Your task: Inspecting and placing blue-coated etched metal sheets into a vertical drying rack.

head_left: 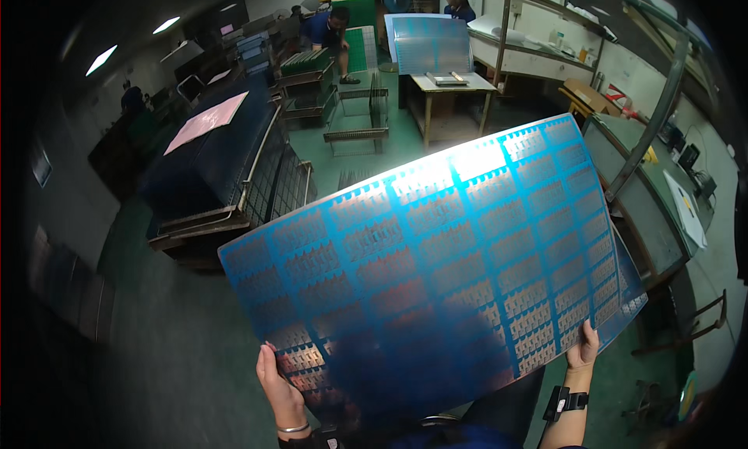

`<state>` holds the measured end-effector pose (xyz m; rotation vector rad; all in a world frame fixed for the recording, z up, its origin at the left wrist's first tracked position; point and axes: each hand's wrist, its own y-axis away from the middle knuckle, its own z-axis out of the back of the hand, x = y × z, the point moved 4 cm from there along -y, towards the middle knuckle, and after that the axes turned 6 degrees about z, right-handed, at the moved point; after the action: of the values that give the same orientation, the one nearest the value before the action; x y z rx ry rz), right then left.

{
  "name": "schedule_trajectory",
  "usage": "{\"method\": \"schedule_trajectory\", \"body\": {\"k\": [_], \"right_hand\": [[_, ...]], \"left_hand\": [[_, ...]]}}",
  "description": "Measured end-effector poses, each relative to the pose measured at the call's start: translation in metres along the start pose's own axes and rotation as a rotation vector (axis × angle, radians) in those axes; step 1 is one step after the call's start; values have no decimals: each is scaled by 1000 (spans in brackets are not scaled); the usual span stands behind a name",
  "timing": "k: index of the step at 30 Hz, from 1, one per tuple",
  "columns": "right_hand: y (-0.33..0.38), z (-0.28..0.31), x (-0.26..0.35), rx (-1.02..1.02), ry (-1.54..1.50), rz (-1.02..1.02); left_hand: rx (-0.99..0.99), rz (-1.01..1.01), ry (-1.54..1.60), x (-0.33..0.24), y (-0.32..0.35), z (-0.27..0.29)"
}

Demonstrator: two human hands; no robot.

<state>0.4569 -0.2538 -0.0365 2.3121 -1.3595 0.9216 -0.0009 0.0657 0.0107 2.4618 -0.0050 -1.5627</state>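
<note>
Sheet (421,254) gleams, blue-gridded with coppery blocks; left fingers (268,361) and right fingers (589,338) pinch its edges.

No readable lettering or numbers.

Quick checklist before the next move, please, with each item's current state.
1. Left hand on the panel: ok, at its lower left edge.
2. Right hand on the panel: ok, at its lower right edge.
3. Only one panel held: cannot tell; another sheet shows behind its right edge.
4. Whole front readable: not ok; glare washes out part near the top edge.
5. Back of panel: cannot tell, faces away.
6. Bending co-worker apart from panel: ok, well beyond it.
</note>
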Motion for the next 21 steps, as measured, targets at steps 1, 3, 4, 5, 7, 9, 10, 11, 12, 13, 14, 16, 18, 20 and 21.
{"method": "schedule_trajectory", "body": {"k": [1, 3, 4, 5, 7, 9, 10, 11, 12, 13, 14, 16, 18, 20, 21], "right_hand": [[1, -2, 1, 7, 17, -6], [3, -22, 1, -16, 39, -8], [5, -29, 3, -37, 67, -22], [5, -31, 5, 15, 46, -28], [5, -36, 7, 41, 54, -14], [7, -46, 10, 72, 45, -39], [8, -49, 13, 54, 45, -14], [9, -53, 15, 83, 85, -46], [10, -57, 16, 109, 125, -78], [11, -61, 17, 132, 165, -109], [12, -66, 19, 107, 164, -84], [11, -79, 18, 115, 252, -77], [11, -78, 18, 113, 274, -75], [11, -83, 19, 174, 341, -101], [11, -86, 20, 156, 341, -90]], "left_hand": [[-2, -5, 12, 0, 0, 3], [2, -20, 12, -1, 0, 6], [-7, -32, 11, -1, 0, 10], [8, -31, 8, 3, -5, 16], [-27, -26, 5, 6, -9, 31], [-3, 15, 13, 2, -3, 23], [50, 37, 7, -6, 5, 16], [55, 72, 18, -8, 9, 9], [40, 95, 16, -10, 14, 1], [-29, 232, -105, -5, 13, 8], [-100, 365, -233, 0, 13, 17], [-80, 419, -230, -5, 23, 12], [-63, 475, -225, 0, 25, 10], [-108, 381, -303, 3, 19, 18], [-91, 386, -314, 6, 17, 20]]}}
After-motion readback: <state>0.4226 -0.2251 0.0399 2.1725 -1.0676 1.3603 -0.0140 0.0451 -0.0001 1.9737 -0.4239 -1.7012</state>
